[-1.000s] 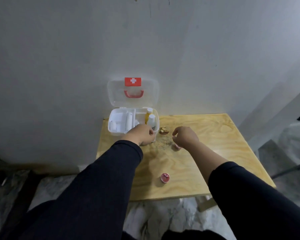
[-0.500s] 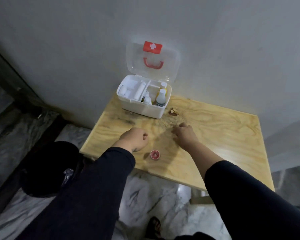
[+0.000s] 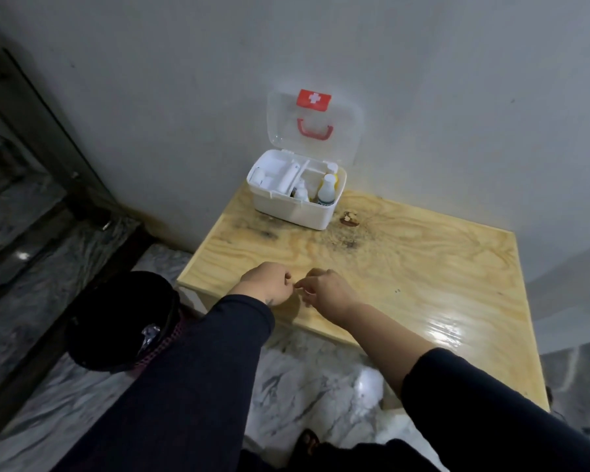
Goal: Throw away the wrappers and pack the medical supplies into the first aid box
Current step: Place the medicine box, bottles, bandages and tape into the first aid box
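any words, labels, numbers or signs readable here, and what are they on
No words or numbers can be read.
White cross sign on a red label, on the open clear lid of the first aid box.
Dark band of print low on the white bottle in the box: too small and blurred to read.

Wooden table (image 3: 423,267) against grey wall (image 3: 150,97), marble floor (image 3: 304,376)
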A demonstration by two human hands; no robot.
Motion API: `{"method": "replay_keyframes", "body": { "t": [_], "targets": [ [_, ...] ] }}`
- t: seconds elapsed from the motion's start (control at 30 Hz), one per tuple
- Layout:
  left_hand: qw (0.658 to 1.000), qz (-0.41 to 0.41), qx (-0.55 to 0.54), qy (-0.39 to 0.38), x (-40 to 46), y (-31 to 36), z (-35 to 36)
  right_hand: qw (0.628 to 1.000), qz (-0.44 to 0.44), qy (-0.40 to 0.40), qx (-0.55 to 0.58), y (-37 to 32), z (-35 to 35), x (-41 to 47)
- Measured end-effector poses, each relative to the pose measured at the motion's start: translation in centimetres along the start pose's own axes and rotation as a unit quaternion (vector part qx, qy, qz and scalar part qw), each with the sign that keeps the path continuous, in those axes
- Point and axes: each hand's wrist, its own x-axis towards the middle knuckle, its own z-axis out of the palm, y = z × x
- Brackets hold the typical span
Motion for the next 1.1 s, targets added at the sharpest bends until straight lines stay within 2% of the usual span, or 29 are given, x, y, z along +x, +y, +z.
{"method": "replay_keyframes", "body": {
  "t": [0.1, 0.3, 0.5, 0.73, 0.9, 1.1],
  "targets": [
    [1.0, -0.004, -0.002, 0.001, -0.4, -0.1, 0.1, 1.0, 0.008, -0.011, 0.012, 0.2, 0.4, -0.3],
    [1.0, -0.009, -0.002, 0.009, -0.5, -1.0, -1.1, 0.999, 0.028, 0.025, 0.027, 0.0, -0.2, 0.8],
    [0.999, 0.001, 0.014, 0.048, 1.4, -2.4, -5.7, 0.987, 0.037, 0.131, 0.089, -1.4, -5.3, 5.7],
    [0.99, 0.031, 0.033, 0.136, 6.9, -4.4, -11.8, 0.962, 0.07, 0.233, 0.121, -3.3, -11.1, 13.8],
    [0.989, 0.088, -0.012, 0.117, 12.0, -5.5, -14.4, 0.95, 0.121, 0.263, 0.119, -3.3, -12.6, 19.9],
    [0.983, 0.154, -0.075, 0.07, 17.3, -6.6, -15.1, 0.952, 0.18, 0.228, 0.098, -3.1, -11.7, 26.2]
  ]
}}
